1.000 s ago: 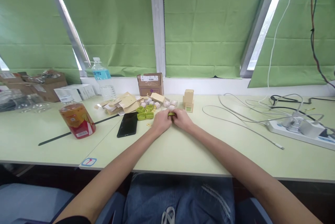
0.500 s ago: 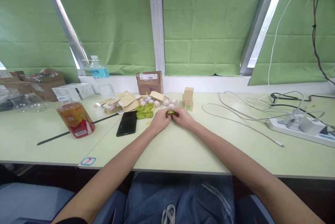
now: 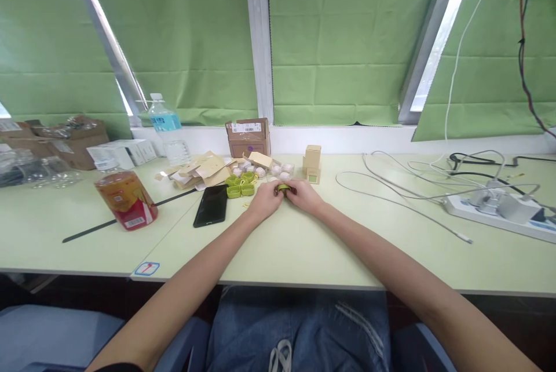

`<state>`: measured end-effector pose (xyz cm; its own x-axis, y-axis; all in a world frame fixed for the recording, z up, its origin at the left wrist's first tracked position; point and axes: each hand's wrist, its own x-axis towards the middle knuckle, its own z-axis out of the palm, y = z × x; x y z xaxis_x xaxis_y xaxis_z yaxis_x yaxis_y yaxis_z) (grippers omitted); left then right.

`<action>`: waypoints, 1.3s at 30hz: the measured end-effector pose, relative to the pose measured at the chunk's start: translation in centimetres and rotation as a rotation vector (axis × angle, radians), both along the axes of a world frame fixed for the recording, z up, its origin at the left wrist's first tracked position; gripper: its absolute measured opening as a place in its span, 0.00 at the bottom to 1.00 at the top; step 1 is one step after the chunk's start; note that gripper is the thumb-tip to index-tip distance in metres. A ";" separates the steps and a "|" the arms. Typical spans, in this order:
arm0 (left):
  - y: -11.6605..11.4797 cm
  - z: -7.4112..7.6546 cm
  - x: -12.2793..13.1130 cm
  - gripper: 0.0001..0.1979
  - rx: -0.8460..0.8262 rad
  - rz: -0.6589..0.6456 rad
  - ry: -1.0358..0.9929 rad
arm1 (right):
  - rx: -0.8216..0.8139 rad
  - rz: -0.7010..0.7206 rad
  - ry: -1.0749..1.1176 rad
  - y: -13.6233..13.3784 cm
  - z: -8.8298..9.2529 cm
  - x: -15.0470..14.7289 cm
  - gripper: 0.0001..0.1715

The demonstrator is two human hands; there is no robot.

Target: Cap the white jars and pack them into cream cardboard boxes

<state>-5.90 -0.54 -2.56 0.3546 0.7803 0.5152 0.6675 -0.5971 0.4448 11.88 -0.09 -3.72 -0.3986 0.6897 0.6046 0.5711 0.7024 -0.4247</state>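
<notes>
Both hands meet over a pale green table (image 3: 304,244) — the left hand (image 3: 268,198) and the right hand (image 3: 304,194) pinch a small green piece (image 3: 284,188) between their fingertips, thumbs and fingers pressed together on it just above the tabletop. Just left of the grip lie more green pieces (image 3: 240,185) in a loose cluster, with a black phone (image 3: 211,205) beside them. Beyond the grip sit small round white items (image 3: 278,171) and flattened kraft cartons (image 3: 204,170); two stacked small kraft boxes (image 3: 312,163) stand just behind the right hand. Farther left of the grip a red-labelled bottle (image 3: 125,198) lies tilted — a water bottle (image 3: 167,128) stands behind it. Well to the right, white cables (image 3: 391,186) run to a power strip (image 3: 499,212).
</notes>
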 end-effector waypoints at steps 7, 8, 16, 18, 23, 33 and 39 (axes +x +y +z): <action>0.0 0.1 0.0 0.14 0.011 0.001 0.014 | -0.004 -0.023 -0.015 0.1 0.0 -0.1 0.13; 0.1 0.1 0.0 0.14 0.013 0.005 0.018 | -0.005 -0.025 -0.018 0.1 0.0 -0.1 0.13; 0.4 -0.1 0.1 0.12 0.027 0.019 0.054 | -0.036 -0.045 -0.030 0.3 0.1 0.1 0.12; 0.6 -0.2 0.0 0.12 0.025 0.015 0.051 | -0.039 -0.049 -0.022 0.4 0.1 0.0 0.11; 0.9 -0.4 -0.1 0.15 0.022 -0.033 0.019 | -0.015 -0.049 0.016 0.4 -0.2 0.1 0.11; 0.1 0.3 0.0 0.13 0.015 -0.029 0.035 | -0.041 -0.038 0.005 0.1 0.0 0.3 0.09; 0.2 0.3 0.1 0.11 0.011 -0.024 0.036 | -0.056 -0.055 0.015 0.0 0.2 0.2 0.10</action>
<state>-5.79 -0.36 -2.30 0.3917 0.7655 0.5105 0.6687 -0.6180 0.4135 12.11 -0.14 -3.55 -0.3508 0.7430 0.5700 0.6014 0.6454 -0.4710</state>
